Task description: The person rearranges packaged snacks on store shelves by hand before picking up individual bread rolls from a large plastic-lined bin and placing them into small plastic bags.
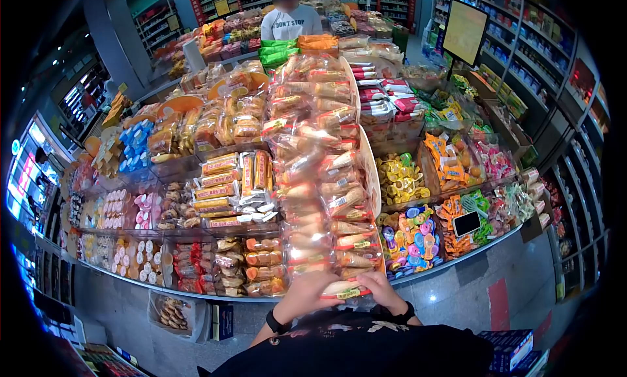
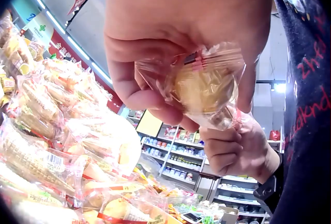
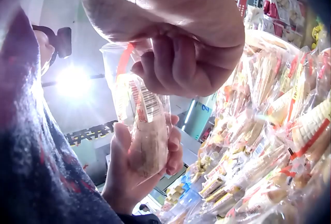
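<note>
In the head view a cone-shaped pastry in a clear wrapper (image 1: 343, 290), with a red and yellow label, is held crosswise close to the person's body. The left hand (image 1: 309, 289) grips one end of it, fingers curled round the wrapper. At the other end the right hand (image 1: 384, 293) pinches the wrapper. From the left wrist, the pastry (image 2: 207, 87) shows rounded and tan under crinkled film. A barcode and red print appear on the pastry's wrapper (image 3: 147, 112) in the right wrist view, where the right hand (image 3: 170, 42) has its fingers curled at the wrapper's upper edge.
A long heap of similar wrapped pastries (image 1: 304, 200) stretches forward from the hands. Bins of packaged cakes (image 1: 222, 187) lie left of it, colourful candies (image 1: 413, 240) right. A phone (image 1: 466, 224) lies on the candy. Another person (image 1: 291, 22) stands beyond the display.
</note>
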Motion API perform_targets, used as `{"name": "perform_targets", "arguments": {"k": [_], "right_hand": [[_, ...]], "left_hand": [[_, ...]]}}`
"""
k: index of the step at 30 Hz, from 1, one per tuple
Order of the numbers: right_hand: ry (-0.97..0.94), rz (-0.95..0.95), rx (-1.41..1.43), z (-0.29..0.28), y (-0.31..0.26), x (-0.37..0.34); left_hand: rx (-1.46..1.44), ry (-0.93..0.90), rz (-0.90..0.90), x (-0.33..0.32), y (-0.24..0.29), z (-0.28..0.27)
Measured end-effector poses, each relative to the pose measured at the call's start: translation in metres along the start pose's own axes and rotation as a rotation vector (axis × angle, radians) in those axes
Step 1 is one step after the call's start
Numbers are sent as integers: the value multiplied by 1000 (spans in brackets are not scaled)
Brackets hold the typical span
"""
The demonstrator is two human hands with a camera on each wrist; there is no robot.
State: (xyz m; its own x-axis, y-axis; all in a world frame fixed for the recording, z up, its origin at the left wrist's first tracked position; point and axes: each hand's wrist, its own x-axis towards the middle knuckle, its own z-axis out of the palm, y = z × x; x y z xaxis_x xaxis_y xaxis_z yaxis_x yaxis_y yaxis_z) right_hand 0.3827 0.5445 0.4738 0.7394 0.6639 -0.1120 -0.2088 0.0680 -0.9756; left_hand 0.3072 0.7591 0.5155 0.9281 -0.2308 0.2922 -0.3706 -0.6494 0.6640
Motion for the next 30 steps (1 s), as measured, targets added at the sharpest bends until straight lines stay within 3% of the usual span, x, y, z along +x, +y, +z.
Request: {"name": "perform_targets", "arguments": {"k": [3, 10, 11, 12, 13, 14, 15, 16, 18, 22, 24, 26, 28, 30], "right_hand": [[-104, 123, -6, -14, 8, 0], [-147, 45, 51, -21, 13, 3], [-75, 8, -37, -21, 25, 5], [-82, 85, 34, -17, 13, 4], [-51, 47, 125, -12, 11, 3], [-29, 80, 49, -10, -10, -1], [-75, -121, 9, -15, 10, 7], [23, 16, -45, -9, -27, -10], [29, -46, -33, -10, -26, -12], [40, 22, -34, -8, -26, -12], [125, 266, -99, -4, -30, -10], [30, -195, -24, -9, 12, 9], [-1, -120, 96, -11, 26, 14], [-40, 18, 36, -13, 14, 19]], "left_hand": [[-19, -1, -11, -1, -1, 1], [-56, -6, -8, 8, 2, 4], [-78, -26, -45, 8, -1, 8], [-54, -14, -32, 9, -1, 10], [-48, -4, -43, 1, -19, 21], [-70, 20, -1, 10, -4, 19], [-148, 11, -16, 9, -13, 25], [-110, -18, -32, 11, -9, 26], [-184, -22, -129, 7, -15, 33], [-190, -47, -96, 9, -28, 35], [-152, -47, -45, 16, -19, 31], [-98, -23, 0, 15, -17, 23], [-48, 16, 22, 15, -16, 18], [-94, 48, 50, 19, -12, 11]]}}
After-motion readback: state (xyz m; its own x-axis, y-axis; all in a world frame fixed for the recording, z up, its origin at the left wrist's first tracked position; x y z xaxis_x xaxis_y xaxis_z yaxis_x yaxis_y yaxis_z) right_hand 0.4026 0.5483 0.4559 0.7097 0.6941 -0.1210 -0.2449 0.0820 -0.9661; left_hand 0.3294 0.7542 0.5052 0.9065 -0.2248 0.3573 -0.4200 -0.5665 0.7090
